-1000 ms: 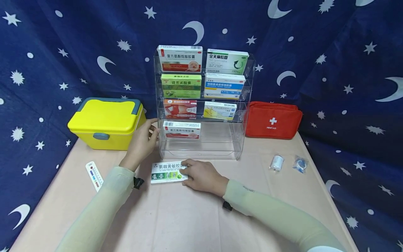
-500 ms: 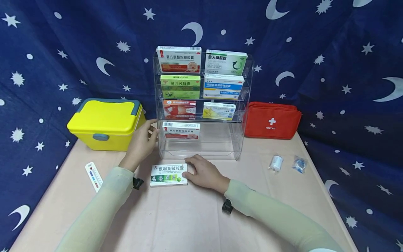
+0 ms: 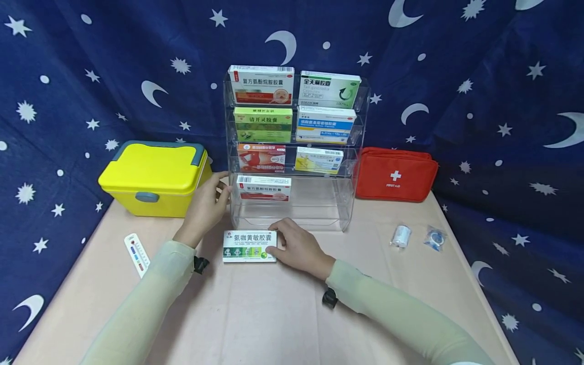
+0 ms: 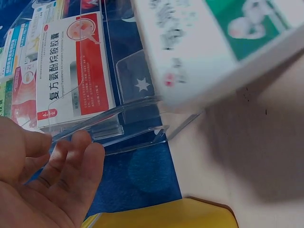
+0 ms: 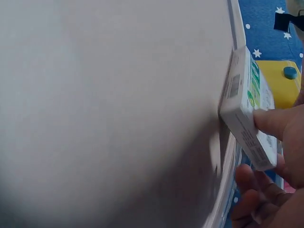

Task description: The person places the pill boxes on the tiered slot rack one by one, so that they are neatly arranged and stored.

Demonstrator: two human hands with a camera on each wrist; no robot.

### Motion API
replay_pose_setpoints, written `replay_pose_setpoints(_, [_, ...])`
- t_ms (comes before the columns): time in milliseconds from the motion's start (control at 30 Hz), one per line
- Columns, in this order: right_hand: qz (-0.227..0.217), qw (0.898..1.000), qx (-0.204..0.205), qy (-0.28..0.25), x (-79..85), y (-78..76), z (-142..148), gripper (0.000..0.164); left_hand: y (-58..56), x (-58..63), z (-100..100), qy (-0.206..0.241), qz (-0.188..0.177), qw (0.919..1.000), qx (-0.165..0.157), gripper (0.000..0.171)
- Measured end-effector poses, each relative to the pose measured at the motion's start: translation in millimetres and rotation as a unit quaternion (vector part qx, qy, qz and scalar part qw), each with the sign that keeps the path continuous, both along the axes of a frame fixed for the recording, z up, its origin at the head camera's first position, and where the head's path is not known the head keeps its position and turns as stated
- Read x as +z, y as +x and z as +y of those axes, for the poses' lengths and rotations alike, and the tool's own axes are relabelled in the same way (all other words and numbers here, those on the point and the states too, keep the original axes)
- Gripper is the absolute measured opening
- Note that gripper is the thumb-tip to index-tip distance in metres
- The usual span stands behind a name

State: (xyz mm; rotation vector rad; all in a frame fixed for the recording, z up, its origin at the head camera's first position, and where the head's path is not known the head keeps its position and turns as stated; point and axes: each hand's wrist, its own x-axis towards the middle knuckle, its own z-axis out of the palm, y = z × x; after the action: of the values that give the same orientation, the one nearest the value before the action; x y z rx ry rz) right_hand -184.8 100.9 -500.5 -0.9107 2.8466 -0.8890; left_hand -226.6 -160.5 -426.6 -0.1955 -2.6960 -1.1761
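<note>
My right hand (image 3: 304, 248) pinches a white and green medicine box (image 3: 250, 246) by its right end, thumb on the printed face. In the right wrist view, that box (image 5: 244, 102) is tilted and its end panel shows. My left hand (image 3: 207, 205) holds the left side of a clear acrylic display rack (image 3: 312, 210); in the left wrist view its fingers (image 4: 90, 161) are bent at the rack's edge. Medicine boxes stand in pairs on the upper tiers. On the lowest tier, a red and white box (image 3: 263, 189) stands at the left, with bare clear plastic beside it.
A yellow case (image 3: 150, 175) with a grey latch stands left of the rack, close to my left hand. To the rack's right is a red first-aid pouch (image 3: 396, 175). A thermometer card (image 3: 137, 255), a bandage roll (image 3: 401, 236) and a small bagged item (image 3: 435, 238) lie on the table.
My right hand has shifted its grip on the white and green box, and the box has come up slightly, toward the rack and to the right. My left hand stays at the rack's side.
</note>
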Motion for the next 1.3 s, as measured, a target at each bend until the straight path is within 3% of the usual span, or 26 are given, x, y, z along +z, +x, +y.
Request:
replay_pose_setpoints(167, [0.037, 0.999, -0.003, -0.021, 0.0, 2.1, 4.2, 0.039, 0.4, 0.9, -0.2, -0.001, -0.005, 1.0, 0.003, 0.045])
replay_pose_setpoints(333, [0.056, 0.996, 0.036, -0.061, -1.3, 13.0, 6.5, 0.037, 0.5, 1.1, -0.1, 0.001, 0.004, 1.0, -0.002, 0.044])
replay_pose_setpoints(500, [0.045, 0.993, 0.069, -0.087, -1.7, 23.0, 5.8, 0.037, 0.7, 1.7, -1.5, 0.004, 0.006, 1.0, 0.0, 0.044])
replay_pose_setpoints(633, [0.039, 0.991, 0.069, -0.104, -0.7, 23.8, 7.1, 0.037, 1.3, 1.8, -1.8, 0.002, 0.009, 1.0, -0.002, 0.044])
replay_pose_setpoints(767, [0.02, 0.986, 0.056, -0.157, 5.8, 17.6, 16.2, 0.036, 1.3, 1.7, -0.3, -0.001, 0.006, 1.0, -0.004, 0.044])
replay_pose_setpoints(900, [0.019, 0.974, 0.03, -0.225, 22.3, 4.5, 35.2, 0.036, 1.3, 1.5, 0.9, -0.001, 0.0, 1.0, 0.0, 0.044])
replay_pose_setpoints(1033, [0.046, 0.959, 0.0, -0.278, 51.2, -13.6, 63.0, 0.037, 1.1, 1.8, 1.6, -0.001, -0.001, 1.0, -0.001, 0.044])
replay_pose_setpoints(1167, [0.089, 0.954, -0.037, -0.285, 86.7, -35.0, 94.2, 0.038, 0.4, 2.2, 2.0, 0.0, -0.004, 1.0, -0.002, 0.044])
replay_pose_setpoints(1300, [0.131, 0.954, -0.079, -0.259, 113.4, -54.7, 119.3, 0.037, -0.1, 2.4, 2.0, 0.001, -0.011, 0.9999, -0.001, 0.045])
